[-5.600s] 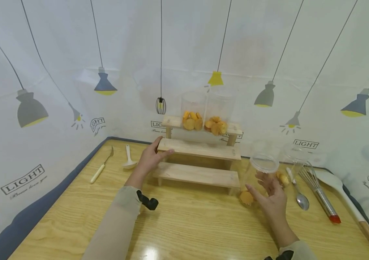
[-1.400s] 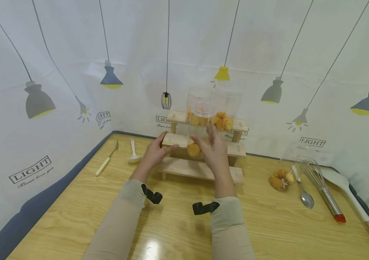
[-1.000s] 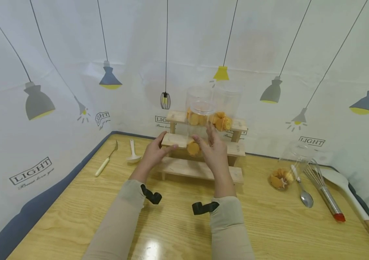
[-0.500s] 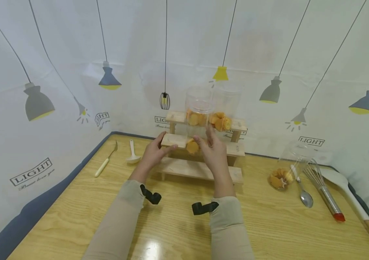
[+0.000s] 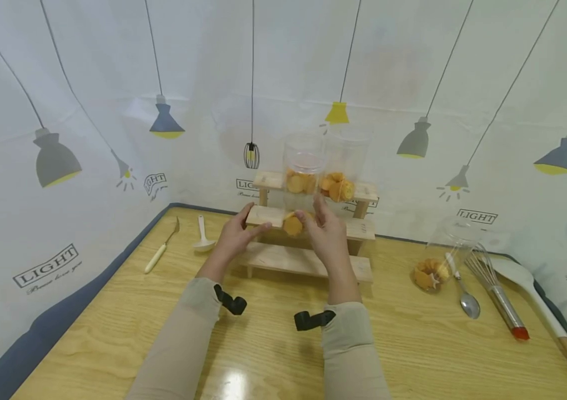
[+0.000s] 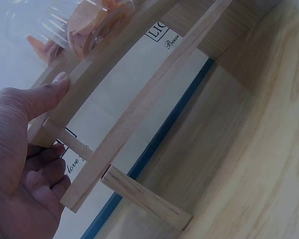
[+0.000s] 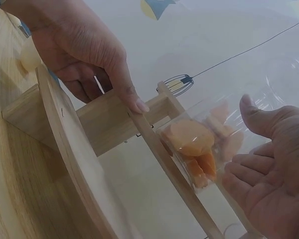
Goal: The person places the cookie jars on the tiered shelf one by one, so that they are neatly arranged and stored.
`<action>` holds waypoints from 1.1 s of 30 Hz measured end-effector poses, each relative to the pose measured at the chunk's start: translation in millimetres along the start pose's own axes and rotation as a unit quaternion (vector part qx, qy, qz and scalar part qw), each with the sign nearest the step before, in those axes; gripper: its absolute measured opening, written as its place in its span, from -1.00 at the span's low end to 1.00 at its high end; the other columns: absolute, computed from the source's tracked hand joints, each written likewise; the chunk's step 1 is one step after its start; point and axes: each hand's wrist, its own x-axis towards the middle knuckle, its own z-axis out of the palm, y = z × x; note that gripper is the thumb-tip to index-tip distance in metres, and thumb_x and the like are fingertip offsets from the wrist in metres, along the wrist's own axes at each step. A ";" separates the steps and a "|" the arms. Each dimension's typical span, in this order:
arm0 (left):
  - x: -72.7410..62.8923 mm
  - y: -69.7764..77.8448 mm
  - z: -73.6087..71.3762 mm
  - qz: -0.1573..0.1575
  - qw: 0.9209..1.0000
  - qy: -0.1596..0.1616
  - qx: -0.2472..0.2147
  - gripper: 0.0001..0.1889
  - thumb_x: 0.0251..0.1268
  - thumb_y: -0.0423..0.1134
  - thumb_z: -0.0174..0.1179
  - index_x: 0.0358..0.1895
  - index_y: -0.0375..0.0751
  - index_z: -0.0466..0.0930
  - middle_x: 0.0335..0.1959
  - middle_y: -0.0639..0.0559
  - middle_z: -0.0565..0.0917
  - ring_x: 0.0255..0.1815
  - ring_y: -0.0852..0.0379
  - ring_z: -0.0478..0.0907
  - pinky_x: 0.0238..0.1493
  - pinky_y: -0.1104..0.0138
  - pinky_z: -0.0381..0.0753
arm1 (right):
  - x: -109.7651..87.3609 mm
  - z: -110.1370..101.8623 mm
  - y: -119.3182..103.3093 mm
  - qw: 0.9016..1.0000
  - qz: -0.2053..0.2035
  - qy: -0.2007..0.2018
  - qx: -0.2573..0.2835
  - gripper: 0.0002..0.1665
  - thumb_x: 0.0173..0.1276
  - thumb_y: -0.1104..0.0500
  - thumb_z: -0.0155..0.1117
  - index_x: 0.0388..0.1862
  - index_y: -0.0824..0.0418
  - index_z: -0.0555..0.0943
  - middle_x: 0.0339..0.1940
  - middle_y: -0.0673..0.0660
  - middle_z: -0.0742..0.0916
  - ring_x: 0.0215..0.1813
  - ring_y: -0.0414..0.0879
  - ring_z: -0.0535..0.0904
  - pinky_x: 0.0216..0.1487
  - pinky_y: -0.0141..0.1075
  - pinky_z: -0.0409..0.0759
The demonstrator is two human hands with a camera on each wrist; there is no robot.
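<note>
My left hand (image 5: pixel 235 236) grips the left end of the middle step of a wooden tiered rack (image 5: pixel 288 259). In the left wrist view its thumb lies on the step's top and the fingers curl underneath. My right hand (image 5: pixel 329 236) holds a clear jar (image 5: pixel 292 225), thumb in front and fingers on its right side. This jar stands upright on the left part of the middle step, with several orange biscuits (image 7: pixel 192 137) in its bottom. Two more clear jars of orange biscuits, one left (image 5: pixel 303 141) and one right (image 5: pixel 339 186), stand on the top step.
Another jar of biscuits (image 5: pixel 430 274) stands on the table at right, beside a metal spoon (image 5: pixel 470 305), a whisk (image 5: pixel 500 303) and a large white spatula (image 5: pixel 518 275). At left lie a white ladle (image 5: pixel 203 243) and a pale-handled fork (image 5: pixel 155 259). Printed cloth (image 5: pixel 203 72) hangs behind.
My right hand has carried the jar from the table's right side onto the middle step, then shifted it slightly back and left. My left hand has kept its grip on the rack.
</note>
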 end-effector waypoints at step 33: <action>1.5 0.4 0.4 -0.004 1.000 -0.006 -0.008 0.12 0.09 0.40 0.34 0.64 0.07 -0.01 0.61 -0.07 0.13 0.55 -0.16 0.15 0.47 0.00 0.27 | -1.6 -9.9 -7.5 0.999 -0.019 0.023 -0.018 -0.08 0.37 -0.35 0.26 0.60 -0.05 0.25 0.52 0.04 0.43 0.47 0.08 0.37 0.45 0.05 0.33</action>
